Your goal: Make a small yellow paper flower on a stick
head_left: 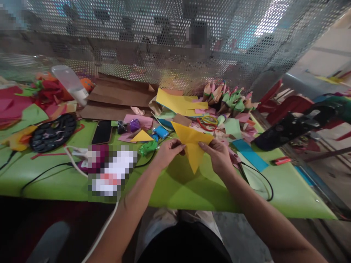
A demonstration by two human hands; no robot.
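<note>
A folded yellow paper [192, 144], pointed at the bottom, is held just above the green table [175, 186]. My left hand [167, 152] pinches its left edge with closed fingers. My right hand [218, 155] grips its right edge, thumb on top. Both hands meet at the paper near the middle of the table.
Folded paper flowers [230, 99] stand at the back right, beside yellow sheets [178, 102] and red-handled scissors [207, 122]. A black phone [102, 132], a dark paint palette [53, 132], brown paper [117, 98], a clear bottle [71, 84] and black cables [260, 179] lie around. A perforated metal screen [164, 44] closes the back.
</note>
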